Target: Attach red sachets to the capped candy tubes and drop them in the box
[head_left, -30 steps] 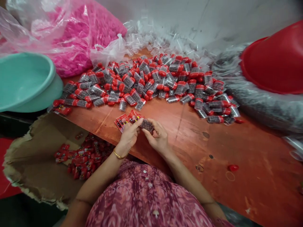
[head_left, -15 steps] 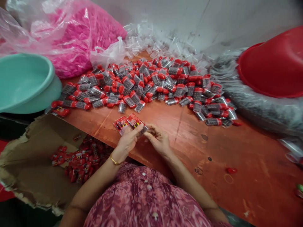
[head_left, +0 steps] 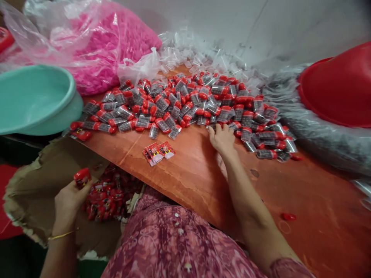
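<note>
My left hand point(head_left: 68, 199) is over the torn cardboard box point(head_left: 37, 181) at the lower left and grips a small red-wrapped tube point(head_left: 82, 176). In the box lies a heap of the same red labelled tubes point(head_left: 108, 197). My right hand point(head_left: 222, 138) reaches forward to the near edge of the pile of clear red-capped tubes point(head_left: 185, 104) on the wooden table point(head_left: 191, 173); its fingers curl into the pile and what they touch is hidden. A few red labels point(head_left: 158, 151) lie flat on the table between my hands.
A teal basin point(head_left: 34, 100) sits at the left, a pink-filled plastic bag point(head_left: 95, 42) behind it. Empty clear tubes point(head_left: 199, 54) are heaped at the back. A red basin point(head_left: 339, 92) rests on a bag of dark beads point(head_left: 319, 131) at the right. A loose red cap point(head_left: 288, 216) lies near the front.
My hands have parted. The left carried the wrapped tube down over the box; the right reached forward to the pile. The labels stayed on the table.
</note>
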`<state>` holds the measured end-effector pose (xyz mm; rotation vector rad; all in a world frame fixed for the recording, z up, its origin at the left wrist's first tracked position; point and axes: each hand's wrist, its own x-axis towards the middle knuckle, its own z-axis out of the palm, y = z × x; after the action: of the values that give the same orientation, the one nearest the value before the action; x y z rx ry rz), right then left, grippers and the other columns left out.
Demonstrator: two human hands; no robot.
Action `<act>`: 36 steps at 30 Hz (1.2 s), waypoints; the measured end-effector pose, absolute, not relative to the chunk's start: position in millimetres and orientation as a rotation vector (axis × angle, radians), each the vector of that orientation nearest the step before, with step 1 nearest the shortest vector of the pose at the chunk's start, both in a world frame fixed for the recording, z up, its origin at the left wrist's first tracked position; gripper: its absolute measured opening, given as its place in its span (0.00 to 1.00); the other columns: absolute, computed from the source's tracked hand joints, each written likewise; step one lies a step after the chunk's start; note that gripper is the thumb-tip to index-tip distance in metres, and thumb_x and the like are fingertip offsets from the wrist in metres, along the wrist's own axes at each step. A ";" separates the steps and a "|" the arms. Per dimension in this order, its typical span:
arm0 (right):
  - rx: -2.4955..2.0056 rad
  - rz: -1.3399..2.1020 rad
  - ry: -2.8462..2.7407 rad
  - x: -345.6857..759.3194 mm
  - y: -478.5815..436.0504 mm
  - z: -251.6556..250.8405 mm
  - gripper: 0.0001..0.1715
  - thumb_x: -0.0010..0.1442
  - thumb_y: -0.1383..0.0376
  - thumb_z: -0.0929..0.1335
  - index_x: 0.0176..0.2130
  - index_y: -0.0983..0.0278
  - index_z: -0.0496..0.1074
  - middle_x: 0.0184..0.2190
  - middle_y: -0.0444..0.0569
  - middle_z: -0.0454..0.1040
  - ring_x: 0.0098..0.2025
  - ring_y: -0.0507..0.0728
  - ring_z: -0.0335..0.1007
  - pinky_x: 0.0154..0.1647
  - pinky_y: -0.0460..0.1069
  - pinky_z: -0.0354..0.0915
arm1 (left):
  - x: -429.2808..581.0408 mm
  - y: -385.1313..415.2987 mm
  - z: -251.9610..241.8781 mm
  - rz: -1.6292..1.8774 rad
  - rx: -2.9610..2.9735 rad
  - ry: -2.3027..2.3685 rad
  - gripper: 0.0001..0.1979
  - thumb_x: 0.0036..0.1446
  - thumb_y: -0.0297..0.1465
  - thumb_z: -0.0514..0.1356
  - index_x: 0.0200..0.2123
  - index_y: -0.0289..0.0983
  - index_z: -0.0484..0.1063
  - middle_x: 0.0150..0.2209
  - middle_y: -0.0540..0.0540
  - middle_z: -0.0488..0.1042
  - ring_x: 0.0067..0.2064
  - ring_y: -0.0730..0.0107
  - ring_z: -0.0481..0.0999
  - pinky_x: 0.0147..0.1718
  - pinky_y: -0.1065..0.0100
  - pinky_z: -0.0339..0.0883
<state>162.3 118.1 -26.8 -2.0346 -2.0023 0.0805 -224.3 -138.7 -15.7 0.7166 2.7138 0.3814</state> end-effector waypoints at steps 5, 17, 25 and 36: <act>-1.825 0.053 -2.251 160.0 83.0 -51.1 0.25 0.62 0.58 0.59 0.54 0.69 0.64 0.54 0.64 0.64 0.47 0.65 0.64 0.47 0.58 0.60 | -210.2 -144.3 -27.9 0.249 1.217 2.907 0.19 0.51 0.41 0.55 0.41 0.35 0.71 0.47 0.32 0.72 0.52 0.36 0.68 0.43 0.40 0.63; -1.328 0.235 -2.140 142.6 12.8 -48.3 0.16 0.61 0.61 0.61 0.44 0.65 0.70 0.53 0.60 0.66 0.56 0.63 0.60 0.55 0.60 0.58 | -55.5 12.6 -41.4 0.766 1.917 1.968 0.08 0.53 0.32 0.59 0.34 0.43 0.78 0.50 0.42 0.74 0.62 0.47 0.57 0.60 0.43 0.38; -1.181 1.100 -1.735 85.8 27.3 -39.0 0.19 0.59 0.53 0.61 0.40 0.64 0.70 0.35 0.50 0.75 0.36 0.55 0.70 0.40 0.50 0.66 | -57.2 5.7 -19.0 0.957 1.771 1.932 0.13 0.57 0.36 0.54 0.39 0.44 0.77 0.55 0.43 0.70 0.62 0.51 0.58 0.60 0.44 0.38; -1.073 1.125 -1.588 85.2 27.8 -35.5 0.20 0.61 0.54 0.60 0.33 0.61 0.75 0.31 0.46 0.76 0.33 0.55 0.70 0.36 0.50 0.65 | -40.8 -8.6 -9.0 1.058 1.017 1.576 0.18 0.52 0.45 0.58 0.30 0.36 0.78 0.26 0.46 0.78 0.27 0.67 0.74 0.27 0.70 0.64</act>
<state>85.2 27.8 -35.5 -1.0726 -1.5881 1.1254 -40.8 -8.6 -9.0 1.0173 1.5763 1.0577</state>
